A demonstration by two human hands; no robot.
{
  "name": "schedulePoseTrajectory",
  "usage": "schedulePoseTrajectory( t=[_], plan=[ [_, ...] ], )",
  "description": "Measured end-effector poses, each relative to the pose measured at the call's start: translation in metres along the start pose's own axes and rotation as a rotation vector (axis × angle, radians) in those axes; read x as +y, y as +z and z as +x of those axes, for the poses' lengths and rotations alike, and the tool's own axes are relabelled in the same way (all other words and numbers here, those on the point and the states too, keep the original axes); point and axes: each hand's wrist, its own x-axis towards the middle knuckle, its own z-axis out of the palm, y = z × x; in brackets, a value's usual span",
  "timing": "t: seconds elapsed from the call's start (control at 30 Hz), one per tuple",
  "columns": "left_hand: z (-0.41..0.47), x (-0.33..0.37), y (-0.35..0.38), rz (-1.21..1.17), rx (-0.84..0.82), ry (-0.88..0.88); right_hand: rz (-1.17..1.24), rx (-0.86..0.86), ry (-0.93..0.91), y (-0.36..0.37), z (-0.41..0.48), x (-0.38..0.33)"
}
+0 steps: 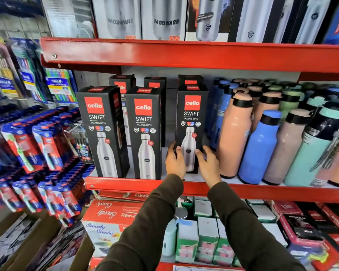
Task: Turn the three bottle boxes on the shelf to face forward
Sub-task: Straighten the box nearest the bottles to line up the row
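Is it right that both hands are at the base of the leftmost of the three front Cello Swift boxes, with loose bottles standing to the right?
Not quite. In the head view the left hand and right hand are at the base of the rightmost box, not the leftmost box. The rest holds: loose bottles stand to the right.

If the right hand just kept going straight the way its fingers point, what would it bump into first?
Probably the third bottle box: the right hand has its fingers angled up and left at the box's lower right edge, seemingly touching it already. Depth is unclear; the peach bottle stands just beside.
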Motion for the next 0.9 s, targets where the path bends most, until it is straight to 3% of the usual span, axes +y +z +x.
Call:
schedulePoseTrajectory(
  t=[0.2, 0.9],
  plan=[
    [-0.009, -0.002, -0.005, -0.008, 0.076, 0.016, 0.029, -0.023, -0.02, -0.006, -0.009, 0.001],
    [-0.044, -0.01, -0.029, 0.066, 0.041, 0.084, 0.045, -0.095, -0.077, -0.024, -0.045, -0.001]
  ],
)
